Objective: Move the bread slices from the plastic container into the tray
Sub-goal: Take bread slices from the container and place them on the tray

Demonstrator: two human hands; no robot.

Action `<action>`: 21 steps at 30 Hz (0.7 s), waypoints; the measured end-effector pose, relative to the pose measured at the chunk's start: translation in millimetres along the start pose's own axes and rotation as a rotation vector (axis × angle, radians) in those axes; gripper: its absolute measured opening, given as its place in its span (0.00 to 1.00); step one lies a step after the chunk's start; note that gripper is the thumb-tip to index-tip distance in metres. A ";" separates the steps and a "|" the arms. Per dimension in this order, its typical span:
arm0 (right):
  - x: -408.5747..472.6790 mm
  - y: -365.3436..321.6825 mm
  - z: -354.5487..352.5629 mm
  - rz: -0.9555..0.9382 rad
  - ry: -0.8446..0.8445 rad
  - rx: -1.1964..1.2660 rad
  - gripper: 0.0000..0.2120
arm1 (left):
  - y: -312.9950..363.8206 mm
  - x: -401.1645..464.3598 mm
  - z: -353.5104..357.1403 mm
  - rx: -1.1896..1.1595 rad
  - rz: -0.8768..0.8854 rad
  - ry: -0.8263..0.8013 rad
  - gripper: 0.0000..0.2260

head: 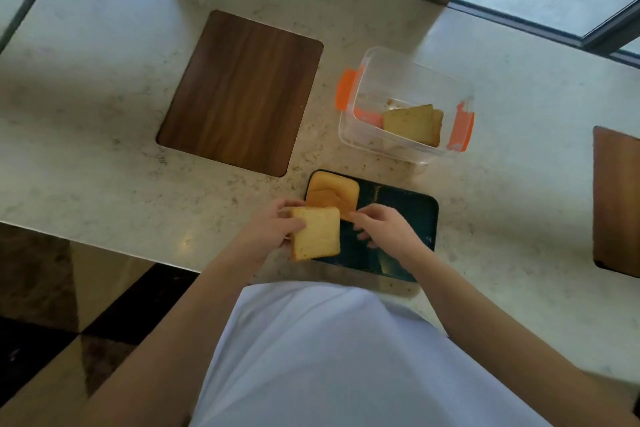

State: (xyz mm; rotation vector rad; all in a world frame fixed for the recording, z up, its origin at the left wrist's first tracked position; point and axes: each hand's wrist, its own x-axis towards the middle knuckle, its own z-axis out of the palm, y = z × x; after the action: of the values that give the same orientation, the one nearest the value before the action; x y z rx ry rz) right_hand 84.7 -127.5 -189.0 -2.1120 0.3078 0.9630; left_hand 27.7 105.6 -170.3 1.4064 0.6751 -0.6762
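Fingers [294, 226] of the left hand [273, 232] were clamped on a bread slice [317, 233], held tilted over the tray [398, 218] edge, probably so it could be laid beside the stacked slices [332, 198]. The right hand [384, 227] was loosely spread, holding nothing, over the tray. More bread [414, 123] was left in the plastic container [408, 66] beyond.

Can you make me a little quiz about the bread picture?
1. True or false: the plastic container is empty.
2. Which hand holds a bread slice: A left hand, B right hand?
3. Fill in: the slices in the tray lie at its far ____ corner.

Key: 1 false, bread remains inside. 2 A. 3 left, where the stacked slices sit.
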 end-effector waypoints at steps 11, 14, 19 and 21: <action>-18.5 37.9 5.0 0.174 -0.088 0.229 0.10 | 0.7 14.9 46.6 0.349 -0.035 0.121 0.25; -18.9 37.8 12.7 0.173 -0.075 0.270 0.08 | -5.9 11.1 48.4 0.372 0.000 0.151 0.23; -20.0 37.0 20.6 0.187 -0.103 0.327 0.09 | -12.5 11.0 40.9 0.389 0.005 0.198 0.22; -21.7 36.1 22.8 0.209 -0.115 0.367 0.07 | -15.1 13.2 39.8 0.384 0.000 0.203 0.21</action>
State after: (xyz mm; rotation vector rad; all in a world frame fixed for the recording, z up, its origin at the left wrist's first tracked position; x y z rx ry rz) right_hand 39.7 -136.8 -202.6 -1.7083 0.6075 1.0534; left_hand 25.6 64.8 -188.2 1.8479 0.7294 -0.6933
